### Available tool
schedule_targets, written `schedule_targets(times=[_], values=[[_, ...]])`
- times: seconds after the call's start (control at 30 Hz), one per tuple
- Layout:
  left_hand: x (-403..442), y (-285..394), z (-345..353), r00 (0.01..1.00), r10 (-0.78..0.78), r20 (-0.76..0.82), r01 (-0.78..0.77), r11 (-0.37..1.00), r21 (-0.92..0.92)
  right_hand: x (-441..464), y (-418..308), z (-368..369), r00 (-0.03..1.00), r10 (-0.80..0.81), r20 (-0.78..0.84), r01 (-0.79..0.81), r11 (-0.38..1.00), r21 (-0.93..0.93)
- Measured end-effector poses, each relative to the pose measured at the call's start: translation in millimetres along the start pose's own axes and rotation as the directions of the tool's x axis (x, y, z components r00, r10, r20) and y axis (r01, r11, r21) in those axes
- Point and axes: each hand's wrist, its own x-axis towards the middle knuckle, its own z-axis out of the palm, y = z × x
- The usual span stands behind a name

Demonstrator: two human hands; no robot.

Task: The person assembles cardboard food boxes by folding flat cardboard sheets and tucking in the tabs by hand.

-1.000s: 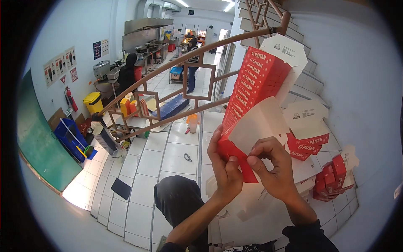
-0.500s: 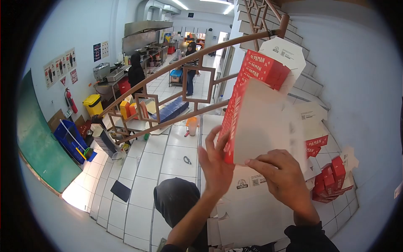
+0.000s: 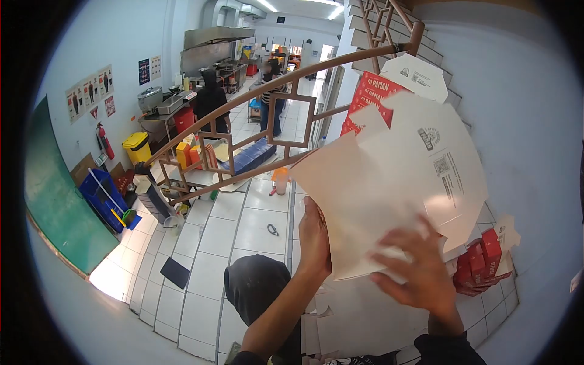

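Note:
A cardboard food box [image 3: 365, 201], partly unfolded, is tilted in front of me with its pale inside showing. On its wide right flap are a printed logo and a QR code. My left hand [image 3: 316, 240] grips the left edge, its fingers hidden behind the board. My right hand [image 3: 420, 271], blurred by motion, hovers over or touches the lower right of the box with fingers spread. Behind it stands a stack of red printed boxes [image 3: 372, 97]. Flat unfolded cardboard [image 3: 371, 316] lies below my hands.
More red boxes [image 3: 480, 264] sit at the right by the wall. A brown stair railing [image 3: 274, 82] runs across the front. On the tiled steps lie a dark flat object [image 3: 174, 273] and a cup [image 3: 281, 182]. Two people [image 3: 212, 103] stand in the kitchen below.
The box has turned and opened, bringing its printed flap into view and hiding its red side. My right hand has moved off its lower edge and spread its fingers.

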Motion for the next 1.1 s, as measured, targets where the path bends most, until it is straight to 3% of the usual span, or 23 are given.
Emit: schedule_targets(times=[0.03,0.07,0.1,0.17,0.2,0.27,0.3,0.4,0.43,0.5,0.57,0.63,0.73,0.77,0.83,0.93,1.03,1.1], values=[[-1,3,2,0.999,0.019,-0.039,-0.018,0.999,0.029,-4,5,-7,0.988,0.033,-0.15,-0.035,0.999,-0.012],[-1,5,4,0.996,0.039,-0.077,-0.034,0.998,0.055,-13,16,0,0.875,0.154,-0.458,-0.201,0.978,-0.057],[-2,6,5,0.996,0.037,-0.08,-0.033,0.998,0.055,-21,29,7,0.656,0.223,-0.721,-0.367,0.929,-0.046],[-3,7,5,0.996,0.035,-0.085,-0.031,0.998,0.054,-19,46,-6,0.411,0.337,-0.847,-0.62,0.785,0.011],[-4,8,6,0.997,0.02,-0.077,-0.018,1.0,0.026,-23,53,-9,0.352,0.556,-0.753,-0.559,0.77,0.308],[-5,9,7,0.998,-0.006,-0.059,0.004,1.0,-0.027,-35,69,-10,0.312,0.87,-0.381,-0.364,0.48,0.798],[-4,8,7,0.996,0.015,-0.091,-0.016,1.0,-0.011,-39,78,-10,0.355,0.898,-0.26,-0.264,0.363,0.893],[2,1,2,0.984,0.106,-0.144,-0.098,0.993,0.058,-42,61,3,0.36,0.905,-0.228,-0.228,0.322,0.919],[4,-1,-4,0.979,0.152,-0.134,-0.141,0.986,0.089,-42,54,4,0.359,0.888,-0.286,-0.179,0.367,0.913],[8,-4,-10,0.968,0.236,-0.088,-0.226,0.968,0.11,-42,33,3,0.428,0.825,-0.369,-0.365,0.531,0.765],[10,-9,-10,0.955,0.283,-0.09,-0.271,0.954,0.13,-52,14,3,0.512,0.813,-0.278,-0.55,0.559,0.621],[11,-13,-5,0.943,0.314,-0.113,-0.3,0.946,0.126,-48,-1,-1,0.855,0.487,-0.177,-0.407,0.843,0.353],[9,-11,3,0.941,0.301,-0.155,-0.287,0.952,0.103,-33,-9,12,0.943,0.257,-0.212,-0.198,0.943,0.266],[6,-5,4,0.951,0.271,-0.148,-0.258,0.961,0.101,-34,-8,6,0.926,0.335,-0.174,-0.233,0.87,0.436],[5,0,1,0.968,0.219,-0.119,-0.209,0.974,0.09,-30,-2,11,0.878,0.405,-0.254,-0.014,0.553,0.833],[8,-6,-7,0.985,0.161,-0.054,-0.159,0.987,0.033,-38,16,27,0.848,0.44,-0.297,0.165,0.313,0.935],[10,-12,-4,0.992,0.128,-0.014,-0.128,0.989,-0.072,-41,31,39,0.862,0.318,-0.395,0.078,0.686,0.724],[10,-14,-4,0.995,0.099,0.006,-0.098,0.99,-0.106,-41,27,42,0.855,0.409,-0.319,-0.115,0.749,0.652]])
